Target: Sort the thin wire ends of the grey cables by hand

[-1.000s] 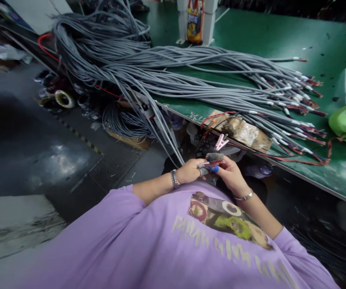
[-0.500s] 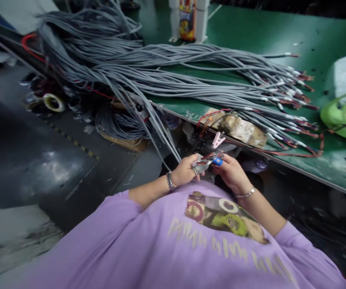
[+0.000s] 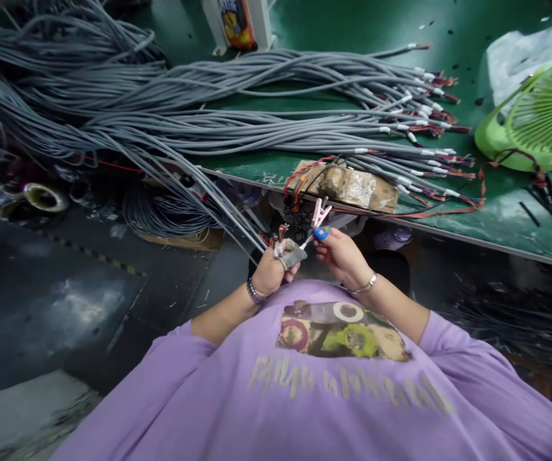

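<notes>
My left hand (image 3: 271, 269) is closed round the ends of a few grey cables (image 3: 228, 214), whose white-wrapped tips and coloured wires stick up by the thumb. Grey tape wraps a finger of that hand. My right hand (image 3: 340, 253), with blue tape on a fingertip, pinches thin coloured wires (image 3: 308, 241) that run from a cable end at the left hand. Just above the right fingertips stands a pink clothes-peg-like clip (image 3: 321, 212) at the bench edge. A cardboard piece with clear tape (image 3: 360, 187) lies behind it.
Many grey cables (image 3: 266, 121) with stripped ends lie across the green bench (image 3: 353, 19). A green fan (image 3: 545, 115) stands at the right, by a plastic bag (image 3: 520, 57). Below the bench are a cable coil (image 3: 170, 214) and a purple bottle-like object (image 3: 394, 237).
My view has shifted to the right, bringing the fan further in. The hands have drawn slightly apart, and the cable ends in the left hand now point upward, with wires stretched between the hands.
</notes>
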`<state>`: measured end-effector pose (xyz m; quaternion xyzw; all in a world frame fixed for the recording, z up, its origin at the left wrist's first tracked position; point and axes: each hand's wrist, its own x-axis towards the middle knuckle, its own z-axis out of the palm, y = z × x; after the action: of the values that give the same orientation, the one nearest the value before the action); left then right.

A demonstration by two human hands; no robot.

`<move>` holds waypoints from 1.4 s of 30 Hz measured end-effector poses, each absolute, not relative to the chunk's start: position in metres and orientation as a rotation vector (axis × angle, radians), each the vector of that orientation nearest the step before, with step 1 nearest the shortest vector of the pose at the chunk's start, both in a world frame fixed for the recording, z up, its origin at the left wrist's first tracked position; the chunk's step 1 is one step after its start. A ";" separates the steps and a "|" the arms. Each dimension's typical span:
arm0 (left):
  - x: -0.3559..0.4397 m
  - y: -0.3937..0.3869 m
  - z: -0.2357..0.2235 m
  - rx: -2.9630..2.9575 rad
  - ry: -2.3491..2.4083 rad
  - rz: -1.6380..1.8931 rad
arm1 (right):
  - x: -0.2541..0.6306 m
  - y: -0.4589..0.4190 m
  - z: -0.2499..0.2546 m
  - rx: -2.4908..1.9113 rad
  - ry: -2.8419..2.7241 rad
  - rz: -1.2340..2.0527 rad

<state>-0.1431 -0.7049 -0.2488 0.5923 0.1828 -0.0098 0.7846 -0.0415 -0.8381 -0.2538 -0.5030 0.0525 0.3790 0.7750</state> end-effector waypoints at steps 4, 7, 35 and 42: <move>-0.143 -0.703 -0.251 1.214 0.443 0.083 | -0.038 -0.847 -0.257 -0.998 0.210 0.828; -0.144 -0.703 -0.251 1.221 0.466 0.071 | -0.043 -0.850 -0.251 -1.052 0.010 0.935; -0.137 -0.714 -0.241 1.180 0.585 0.217 | -0.052 -0.847 -0.248 -1.293 -0.272 0.836; -0.141 -0.713 -0.243 1.282 0.519 0.097 | -0.045 -0.839 -0.245 -1.224 -0.249 0.885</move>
<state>-0.1406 -0.7135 -0.2432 0.5908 0.2394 0.0446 0.7692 -0.0445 -0.8394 -0.2450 -0.5539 -0.1126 0.4004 0.7213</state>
